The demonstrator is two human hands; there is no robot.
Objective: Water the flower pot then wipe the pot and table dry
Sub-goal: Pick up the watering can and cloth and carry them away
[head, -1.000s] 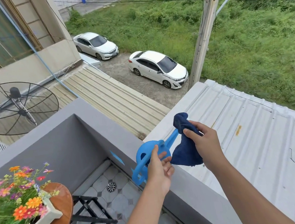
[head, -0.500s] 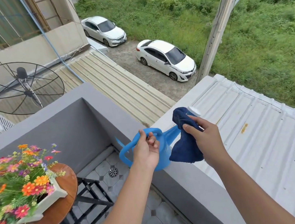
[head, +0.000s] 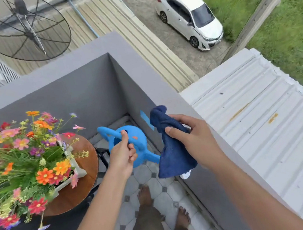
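One round wooden table (head: 83, 190) at left, brown top, dark folding legs, standing on the tiled balcony floor by the grey wall (head: 85, 93). On it one white rectangular flower pot (head: 76, 169), tilted in view, packed with orange, pink, red and purple flowers (head: 26, 161) that spill past the table edge. One dark blue cloth (head: 173, 150), rumpled, hanging in the air just right of the can, right hand (head: 191, 138) clamped on its upper part with thumb in front. One bright blue plastic watering can (head: 131, 146), held over the floor between table and wall, spout running toward the cloth; left hand (head: 123, 157) wrapped tight round its loop handle. Two bare feet on the tiles below.
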